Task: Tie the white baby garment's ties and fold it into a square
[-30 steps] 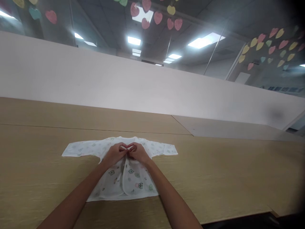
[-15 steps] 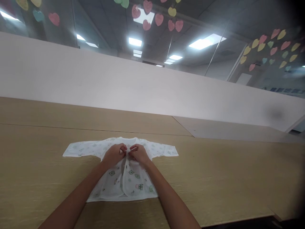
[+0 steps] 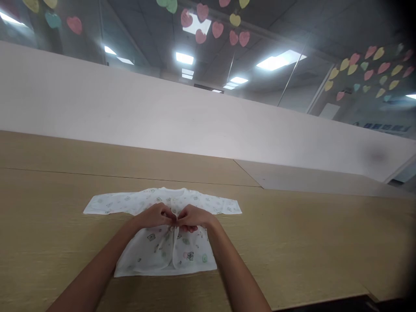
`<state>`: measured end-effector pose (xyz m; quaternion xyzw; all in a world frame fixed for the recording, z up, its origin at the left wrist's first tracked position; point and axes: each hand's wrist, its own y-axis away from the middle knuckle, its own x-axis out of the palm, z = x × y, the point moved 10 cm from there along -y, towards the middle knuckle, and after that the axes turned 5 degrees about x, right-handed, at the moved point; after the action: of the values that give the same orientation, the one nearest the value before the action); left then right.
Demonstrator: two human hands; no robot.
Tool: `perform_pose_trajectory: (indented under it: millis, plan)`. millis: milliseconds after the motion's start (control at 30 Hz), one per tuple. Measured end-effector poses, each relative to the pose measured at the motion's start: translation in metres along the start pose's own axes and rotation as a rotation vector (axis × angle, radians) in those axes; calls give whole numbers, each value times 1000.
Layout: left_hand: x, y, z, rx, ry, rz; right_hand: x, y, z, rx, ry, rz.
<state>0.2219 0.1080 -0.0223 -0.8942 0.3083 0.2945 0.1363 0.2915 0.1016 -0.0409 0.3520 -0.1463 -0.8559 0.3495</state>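
Note:
A small white baby shirt (image 3: pixel 191 253) with little animal prints lies flat, its sleeves spread to both sides and its collar away from me. My left hand (image 3: pixel 157 216) pinches the front edge of the shirt at mid-chest. Fingertip to fingertip with it, my right hand (image 3: pixel 193 217) pinches the other front edge, its lower fingers curled. The fingers hide the exact spot they grip, and whether a fastener is there I cannot tell. Below the hands, the two front edges run down to the hem close together.
The shirt rests on a wood-toned table (image 3: pixel 292 242) with a seam near its back. Behind it stands a low white partition (image 3: pixel 195 121), topped by glass carrying several heart-shaped paper notes (image 3: pixel 217 29). The table's front edge shows dark at the lower right.
Both hands have moved down the shirt front from near the collar to mid-chest. Their fingertips have come together, and the upper front is now uncovered.

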Motion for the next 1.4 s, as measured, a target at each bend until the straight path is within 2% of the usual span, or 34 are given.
perform_pose_trajectory:
  millis: [100,300,467,700,967,1200,1400]
  plan:
    - [10,2,-4,37,13,99,-2,6,3,-11,-19,23]
    - [11,5,-4,16,-5,154,2,14,8,3,-65,66]
    - [6,6,-3,-9,103,121,-1,7,1,14,-144,38]
    - [8,9,12,-137,272,102,-3,-1,-4,-11,-211,20]
    - [7,10,6,-118,238,118,0,-3,-5,-36,-185,40]
    - [8,7,7,-55,289,108,6,0,-5,2,-221,97]
    - [8,6,8,-75,304,99,7,-6,-9,11,-272,71]
